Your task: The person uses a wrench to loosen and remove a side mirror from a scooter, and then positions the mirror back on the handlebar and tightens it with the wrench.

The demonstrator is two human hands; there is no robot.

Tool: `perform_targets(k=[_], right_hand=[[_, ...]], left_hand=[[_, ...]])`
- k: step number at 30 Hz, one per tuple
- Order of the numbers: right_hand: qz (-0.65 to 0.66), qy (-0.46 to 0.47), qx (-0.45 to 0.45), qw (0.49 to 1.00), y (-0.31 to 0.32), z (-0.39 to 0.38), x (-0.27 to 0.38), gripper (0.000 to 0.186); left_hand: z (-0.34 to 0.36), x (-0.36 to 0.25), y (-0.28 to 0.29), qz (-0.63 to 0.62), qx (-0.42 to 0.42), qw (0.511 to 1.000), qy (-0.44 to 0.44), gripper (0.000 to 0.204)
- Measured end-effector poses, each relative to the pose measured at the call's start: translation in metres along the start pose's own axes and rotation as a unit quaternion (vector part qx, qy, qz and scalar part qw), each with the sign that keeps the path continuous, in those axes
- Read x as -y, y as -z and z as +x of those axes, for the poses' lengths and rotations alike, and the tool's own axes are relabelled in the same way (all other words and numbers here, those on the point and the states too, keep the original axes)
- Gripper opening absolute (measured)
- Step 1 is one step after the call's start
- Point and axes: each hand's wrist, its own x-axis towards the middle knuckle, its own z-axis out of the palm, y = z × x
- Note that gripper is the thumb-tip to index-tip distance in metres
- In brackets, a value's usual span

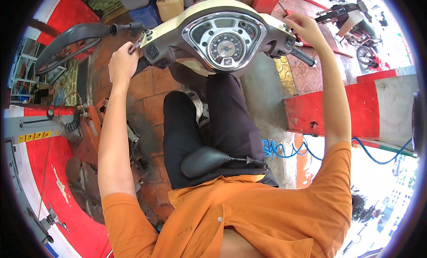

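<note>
My left hand [122, 62] is closed around a slim metal piece [136, 45] beside the left handlebar grip [142, 65]; I cannot tell whether it is a lever or a tool. Just above it, the stem of the mounted left mirror [73, 38] meets the handlebar. My right hand [306, 28] hovers over the right end of the handlebar cover [272, 24], fingers pinched together, and what they hold is hidden. The right grip [304, 57] is below that hand, apart from it. A loose black mirror [204, 161] with its stem lies across my lap.
Between my hands is the scooter's speedometer [227, 47]. Red and white lift posts [333, 108] flank me, and a coiled blue air hose [284, 149] hangs at the right. Plastic jugs [170, 9] stand ahead; a parked motorbike [356, 24] is at the far right.
</note>
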Motion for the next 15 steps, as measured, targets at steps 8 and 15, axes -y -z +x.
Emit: perform_targets(k=[8, 15], right_hand=[[0.072, -0.035, 0.082, 0.993, 0.006, -0.006, -0.011, 0.026], [0.017, 0.098, -0.009, 0.995, -0.004, -0.007, -0.005, 0.021]], left_hand=[[0.002, -0.001, -0.001, -0.012, 0.005, 1.0, 0.008, 0.021], [0.002, 0.002, -0.001, 0.002, -0.001, 1.0, 0.007, 0.021]])
